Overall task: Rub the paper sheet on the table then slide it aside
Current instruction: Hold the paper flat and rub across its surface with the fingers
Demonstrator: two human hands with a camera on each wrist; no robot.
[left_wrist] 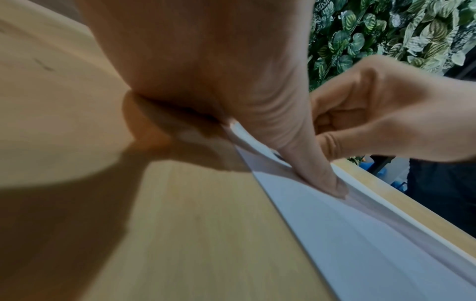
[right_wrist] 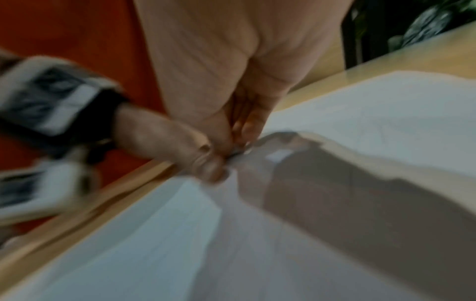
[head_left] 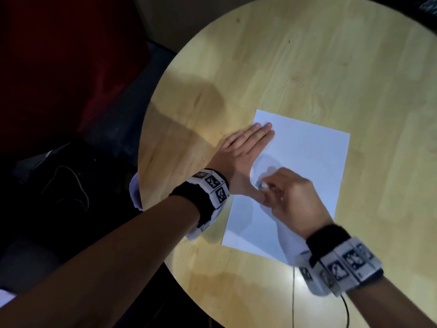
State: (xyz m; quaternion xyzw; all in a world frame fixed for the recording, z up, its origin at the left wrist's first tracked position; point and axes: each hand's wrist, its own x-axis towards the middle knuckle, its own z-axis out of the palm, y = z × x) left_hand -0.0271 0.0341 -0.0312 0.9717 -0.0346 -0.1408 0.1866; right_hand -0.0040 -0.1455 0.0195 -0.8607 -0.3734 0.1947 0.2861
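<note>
The paper sheet lies flat on the round counter. The left hand, fingers straight, pins the sheet's left edge. The right hand pinches a small, blurred object against the sheet. Judged light, limp and crease-prone; best slid under flat palms.

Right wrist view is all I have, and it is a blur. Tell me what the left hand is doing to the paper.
Observer: The left hand lies flat with straight fingers across the left edge of the paper sheet, its thumb pressing down on the sheet.
Operator: Describe the table.
Observer: The table is round and of light wood, and the sheet lies flat on it.
Operator: Tell me what my right hand holds.
Observer: The right hand pinches a small white object in curled fingers against the sheet, beside the left thumb. I cannot tell what it is.
</note>
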